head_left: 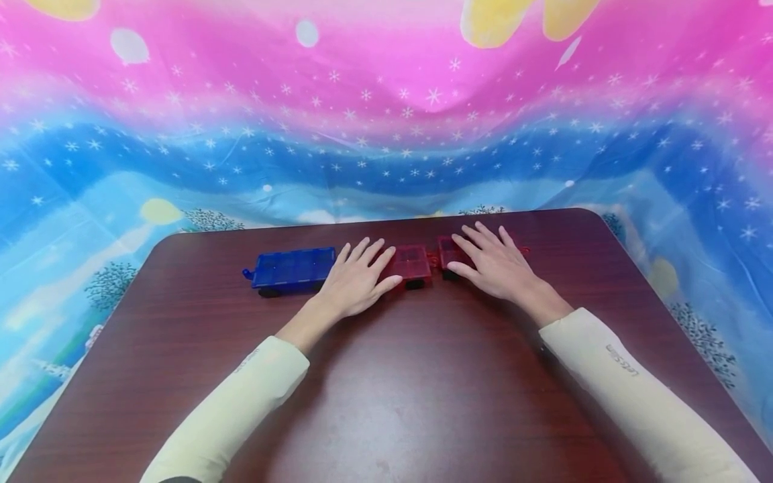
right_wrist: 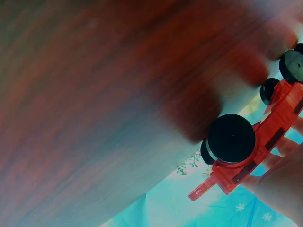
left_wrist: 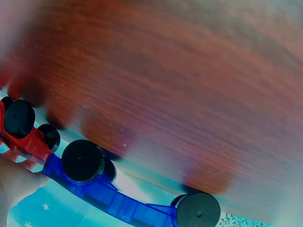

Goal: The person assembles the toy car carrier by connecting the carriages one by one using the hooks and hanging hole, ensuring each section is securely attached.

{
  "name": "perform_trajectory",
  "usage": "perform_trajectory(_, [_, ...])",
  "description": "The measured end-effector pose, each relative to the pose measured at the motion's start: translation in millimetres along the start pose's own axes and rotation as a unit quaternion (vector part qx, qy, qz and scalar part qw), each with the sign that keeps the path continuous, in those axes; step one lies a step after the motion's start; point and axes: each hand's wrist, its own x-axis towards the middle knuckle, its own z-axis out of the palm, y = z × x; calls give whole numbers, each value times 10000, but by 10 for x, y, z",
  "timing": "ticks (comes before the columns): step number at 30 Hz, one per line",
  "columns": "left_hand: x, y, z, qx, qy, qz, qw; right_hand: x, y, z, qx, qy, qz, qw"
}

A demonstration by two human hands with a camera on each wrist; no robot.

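Observation:
A blue toy train car (head_left: 294,265) with black wheels and a hook at its left end stands on the table. To its right is a red see-through toy train car (head_left: 413,263), and a second red car (head_left: 449,249) follows it in line. My left hand (head_left: 356,276) lies with straight, spread fingers over the place where the blue and first red cars meet, hiding it in the head view. My right hand (head_left: 494,261) rests over the second red car, fingers extended. The left wrist view shows the blue car (left_wrist: 113,198) end to end with red.
The dark brown wooden table (head_left: 386,376) has rounded far corners, with the cars near its far edge. A pink and blue cloth (head_left: 386,134) printed with snowflakes hangs behind and at both sides.

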Motion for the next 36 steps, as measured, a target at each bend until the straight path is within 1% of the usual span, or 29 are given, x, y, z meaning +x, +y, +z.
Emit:
perform_trajectory(13, [72,54,49,60,5,49,10000,40,1,25,-130,-98,-29,9999])
perform_trajectory(23, [131,83,54,117,-87,37,9999,82,22,21,-164,-166,-52,9997])
perform_trajectory(36, [179,102,42,53,-212,63,9997,111,65,45,-132,-306,-72,9994])
